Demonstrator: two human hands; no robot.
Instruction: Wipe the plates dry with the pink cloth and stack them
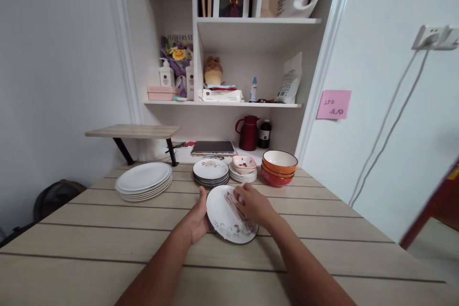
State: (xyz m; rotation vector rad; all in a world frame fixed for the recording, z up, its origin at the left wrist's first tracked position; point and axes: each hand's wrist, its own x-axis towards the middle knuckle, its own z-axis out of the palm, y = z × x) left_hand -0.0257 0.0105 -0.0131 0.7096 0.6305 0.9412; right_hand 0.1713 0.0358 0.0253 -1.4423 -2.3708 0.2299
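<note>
A round white plate [219, 208] with a dark rim and a grey-brown floral print is tilted over the table in front of me. My left hand [199, 220] grips its left edge, thumb up along the rim, the other fingers hidden behind. Over the plate's upper right, my right hand [253, 203] has its fingers bunched on what looks like a pale cloth with brownish stripes [233, 204], pressed to the surface. Just behind stands a stack of similar dark-rimmed plates [211, 169].
White plates [143, 178] are piled at left. A strawberry-patterned bowl [244, 162] sits on small white saucers [243, 177]; orange and red bowls [279, 167] are stacked at right. Behind are a red jug [248, 133], a dark bottle [264, 134] and a raised wooden shelf [132, 130].
</note>
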